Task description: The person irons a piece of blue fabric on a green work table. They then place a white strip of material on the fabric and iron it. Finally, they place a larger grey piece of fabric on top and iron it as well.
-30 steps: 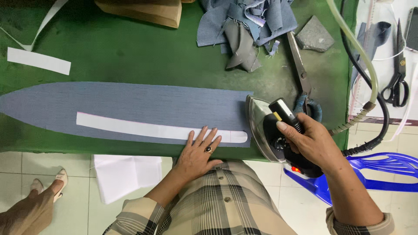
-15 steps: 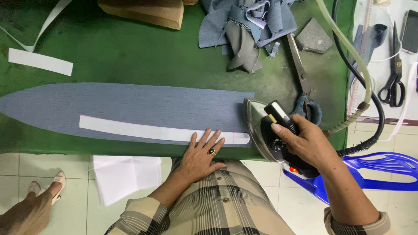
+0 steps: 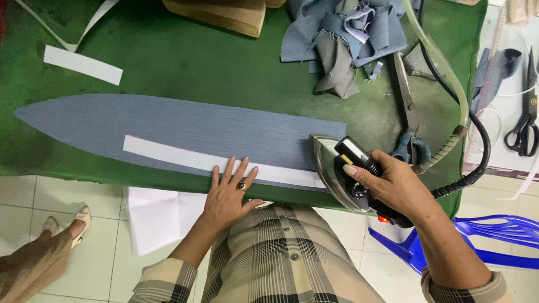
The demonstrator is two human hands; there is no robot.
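A long pointed piece of grey-blue fabric lies across the green padded table. A narrow white strip runs along its near edge. My left hand lies flat, fingers spread, pressing on that strip and the fabric's near edge. My right hand grips the black handle of a steam iron, whose metal sole rests at the right end of the fabric and strip. A pale hose and a black cable lead from the iron up to the right.
Large scissors lie just beyond the iron. Grey-blue fabric scraps are heaped at the back, beside a wooden block. Another white strip lies far left. Black shears sit on the right surface. Another person's leg stands at lower left.
The iron and my right hand have slid slightly left onto the fabric's right end. My left hand stays flat on the strip in nearly the same spot.
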